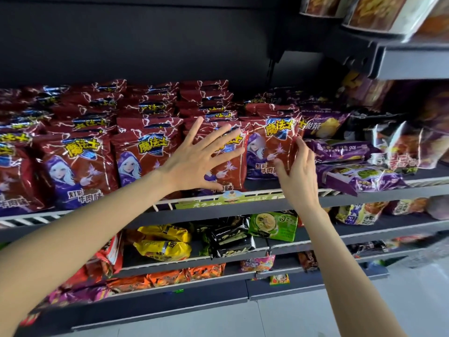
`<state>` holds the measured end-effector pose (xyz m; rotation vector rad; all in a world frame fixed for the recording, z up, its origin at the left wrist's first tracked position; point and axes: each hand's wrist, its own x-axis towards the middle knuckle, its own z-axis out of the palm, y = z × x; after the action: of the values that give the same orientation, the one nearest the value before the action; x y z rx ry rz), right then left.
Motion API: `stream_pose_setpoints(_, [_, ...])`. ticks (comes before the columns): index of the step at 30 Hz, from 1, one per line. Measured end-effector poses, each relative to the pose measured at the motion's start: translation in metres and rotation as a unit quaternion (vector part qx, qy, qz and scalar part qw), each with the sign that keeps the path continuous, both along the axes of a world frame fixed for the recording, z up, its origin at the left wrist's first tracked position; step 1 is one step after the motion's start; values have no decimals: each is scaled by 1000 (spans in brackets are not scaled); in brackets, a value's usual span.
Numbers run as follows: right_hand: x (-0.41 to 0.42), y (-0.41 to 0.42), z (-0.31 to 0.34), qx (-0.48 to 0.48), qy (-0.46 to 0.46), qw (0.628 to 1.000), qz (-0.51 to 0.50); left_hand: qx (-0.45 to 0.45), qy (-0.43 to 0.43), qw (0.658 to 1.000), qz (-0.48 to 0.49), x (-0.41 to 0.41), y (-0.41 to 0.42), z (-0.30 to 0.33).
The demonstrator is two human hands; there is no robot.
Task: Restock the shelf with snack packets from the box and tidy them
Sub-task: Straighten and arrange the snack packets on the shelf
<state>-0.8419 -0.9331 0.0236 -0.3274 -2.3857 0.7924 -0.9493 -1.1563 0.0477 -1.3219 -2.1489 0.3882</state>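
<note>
Rows of red snack packets with a purple-hooded figure stand upright on the shelf point(243, 206), several rows deep. My left hand point(196, 158) is spread flat, fingers straight, against the front of one red packet point(228, 171) in the middle. My right hand point(297, 170) grips the right edge of the rightmost red packet point(269, 147), thumb on its front and fingers behind its side. That packet stands at the end of the red row, next to the purple packets. The box is not in view.
Purple packets point(345, 152) lie flat and jumbled on the same shelf to the right. Below are shelves with yellow point(162, 249), black point(230, 239) and green point(274, 226) packets. An upper shelf point(410, 62) with more packets juts out at top right. Grey floor lies below.
</note>
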Motion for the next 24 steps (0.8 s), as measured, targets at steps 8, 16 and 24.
stream_pose_setpoints(8, [-25, -6, -4, -1, -52, 995, -82, -2, 7, 999, -38, -6, -3, -3])
stream_pose_setpoints(16, [-13, -8, -1, -200, 80, 976, 18, 112, -73, 989, -61, 3, 0, -9])
stream_pose_setpoints(24, [34, -10, 49, -306, 229, 920, 91, 356, -368, 857, -58, 23, 1, 11])
